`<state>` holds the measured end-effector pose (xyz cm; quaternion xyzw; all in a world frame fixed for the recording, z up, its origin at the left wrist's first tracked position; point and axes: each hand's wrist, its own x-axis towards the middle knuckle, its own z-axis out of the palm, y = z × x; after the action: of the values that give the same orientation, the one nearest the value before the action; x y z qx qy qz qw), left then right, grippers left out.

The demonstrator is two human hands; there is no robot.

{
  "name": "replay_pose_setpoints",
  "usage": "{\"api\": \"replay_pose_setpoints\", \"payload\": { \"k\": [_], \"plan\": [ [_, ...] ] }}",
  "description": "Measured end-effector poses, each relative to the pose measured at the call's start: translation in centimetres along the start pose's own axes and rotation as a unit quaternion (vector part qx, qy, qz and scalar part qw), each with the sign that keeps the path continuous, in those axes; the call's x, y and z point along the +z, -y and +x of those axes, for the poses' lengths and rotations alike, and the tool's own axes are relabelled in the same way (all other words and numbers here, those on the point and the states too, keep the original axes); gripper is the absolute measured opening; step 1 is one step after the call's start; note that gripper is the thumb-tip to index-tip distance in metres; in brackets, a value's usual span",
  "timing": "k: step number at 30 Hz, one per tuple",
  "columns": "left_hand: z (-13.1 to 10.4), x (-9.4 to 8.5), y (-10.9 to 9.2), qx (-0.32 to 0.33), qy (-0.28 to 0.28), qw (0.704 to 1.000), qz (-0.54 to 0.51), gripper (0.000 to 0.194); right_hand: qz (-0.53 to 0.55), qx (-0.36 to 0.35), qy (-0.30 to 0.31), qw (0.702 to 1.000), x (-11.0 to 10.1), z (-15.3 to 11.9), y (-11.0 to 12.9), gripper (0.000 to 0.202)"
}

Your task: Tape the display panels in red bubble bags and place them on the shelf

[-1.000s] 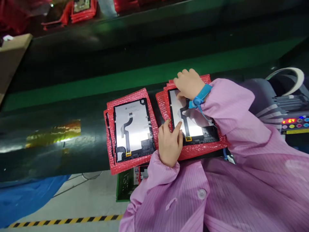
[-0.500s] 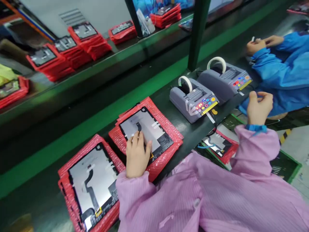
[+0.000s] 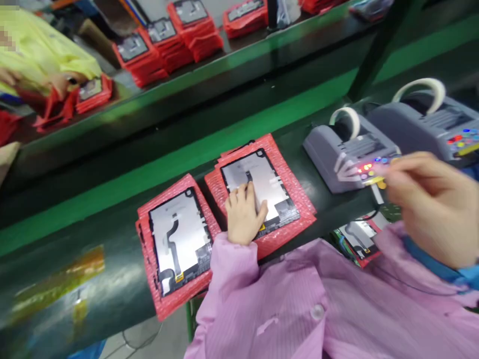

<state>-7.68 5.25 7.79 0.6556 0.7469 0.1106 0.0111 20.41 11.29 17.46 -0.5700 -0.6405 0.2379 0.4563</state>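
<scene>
My left hand [image 3: 243, 214] lies on a flat tablet display panel [image 3: 275, 189], its fingers spread over the dark flex cable [image 3: 249, 175] and its thumb apart. That panel rests on red bubble-wrap sleeves [image 3: 295, 192]. To its left, a second display panel [image 3: 190, 224] with a black bent flex cable [image 3: 172, 247] sits on another red stack. My right hand [image 3: 434, 199], blurred and close to the camera, is raised in a pinch in front of the nearer grey tape dispenser [image 3: 333, 159]. Whatever its fingertips may hold is too small to make out.
A second tape dispenser [image 3: 419, 124] stands at the right. Below the bench edge lies another panel on red wrap [image 3: 361, 237]. Along the raised shelf stand several red-wrapped stacks [image 3: 198, 40]. A person in yellow [image 3: 48, 45] handles red sleeves at the far left.
My view has swung left. My right hand has come nearer, moving in front of the tape dispenser, still pinched. My left hand stays on the same panel.
</scene>
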Motion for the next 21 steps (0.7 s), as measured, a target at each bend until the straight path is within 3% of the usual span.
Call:
{"api": "replay_pose_setpoints", "payload": {
  "k": [2,3,6,8,11,21],
  "plan": [
    [0.1,-0.1,-0.1,-0.004,0.002,1.0,-0.002,0.064,0.03,-0.052,0.207,0.976,5.8,1.2,2.8,0.016],
    [0.2,-0.2,-0.1,-0.005,0.002,1.0,-0.004,0.064,0.03,-0.061,0.272,0.96,9.0,2.1,3.5,0.016],
    [0.3,-0.4,-0.1,-0.007,0.004,1.0,-0.012,0.064,-0.056,-0.035,0.406,0.912,17.7,4.7,3.5,0.016],
    [0.3,-0.6,-0.1,-0.007,0.007,1.0,-0.016,0.063,-0.115,-0.027,0.446,0.887,21.4,5.5,2.9,0.019],
    [0.3,-0.7,-0.1,-0.006,0.016,1.0,-0.019,0.062,-0.165,-0.037,0.455,0.874,23.4,5.8,2.6,0.017],
    [0.4,-0.5,0.1,-0.009,0.015,1.0,-0.021,0.061,-0.234,-0.098,0.425,0.869,23.5,4.6,3.1,0.018]
  ]
}}
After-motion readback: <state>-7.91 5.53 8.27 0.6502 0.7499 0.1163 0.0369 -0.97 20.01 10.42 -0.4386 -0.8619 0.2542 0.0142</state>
